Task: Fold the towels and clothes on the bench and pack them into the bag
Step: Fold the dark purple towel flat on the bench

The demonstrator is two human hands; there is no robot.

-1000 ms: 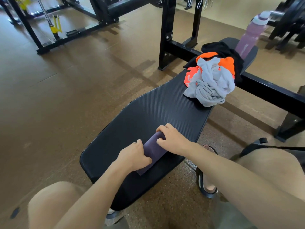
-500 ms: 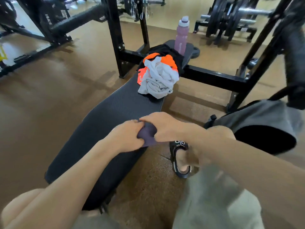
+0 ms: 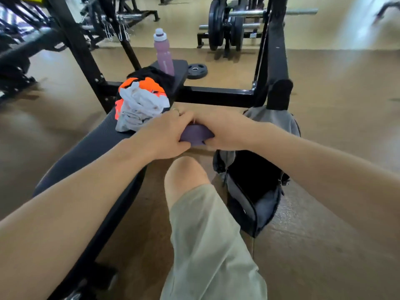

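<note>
A folded purple towel (image 3: 195,135) is held in the air between both hands, off the right edge of the black bench (image 3: 91,148). My left hand (image 3: 166,135) grips its left side and my right hand (image 3: 225,131) grips its right side. An open grey bag (image 3: 255,187) with a dark inside stands on the floor to the right, just below and right of the towel. A crumpled heap of white, orange and black clothes (image 3: 140,102) lies on the bench behind my left hand.
A purple water bottle (image 3: 163,53) stands at the bench's far end. The black rack frame (image 3: 216,96) crosses behind the bench, with an upright post (image 3: 277,61) above the bag. A small weight plate (image 3: 197,70) lies on the floor. My right knee (image 3: 186,176) sits between bench and bag.
Both hands lifted the folded purple towel off the bench and carried it rightward toward the bag. The view swung right, bringing the open bag into sight.
</note>
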